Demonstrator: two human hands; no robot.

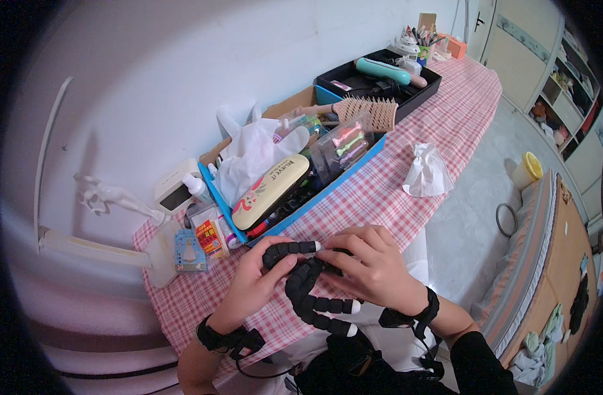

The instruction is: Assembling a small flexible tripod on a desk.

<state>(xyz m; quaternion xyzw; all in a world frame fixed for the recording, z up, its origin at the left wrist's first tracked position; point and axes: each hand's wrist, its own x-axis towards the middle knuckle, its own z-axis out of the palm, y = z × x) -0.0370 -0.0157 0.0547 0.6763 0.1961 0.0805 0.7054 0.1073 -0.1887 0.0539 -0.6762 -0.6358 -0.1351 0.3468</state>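
Between my two hands is a small flexible tripod (303,289) with jointed black legs and white tips. My left hand (254,282) is closed around one leg, its thumb pressed along the black segments. The fingers of my right hand (372,266) wrap the other end of the tripod, and that end is mostly hidden by them. Two bent legs hang down toward me. Black straps with small dark modules circle both wrists. Just beyond my hands stands a blue-edged box (295,217) full of odds and ends.
On the box lie a cream case (272,187), a white glove-like bundle (245,161) and a hairbrush (367,113). A black tray (420,82) sits farther back. Crumpled paper (428,172) rests on the checked tablecloth (463,92). At left are a white lamp (160,253) and small packages (211,238).
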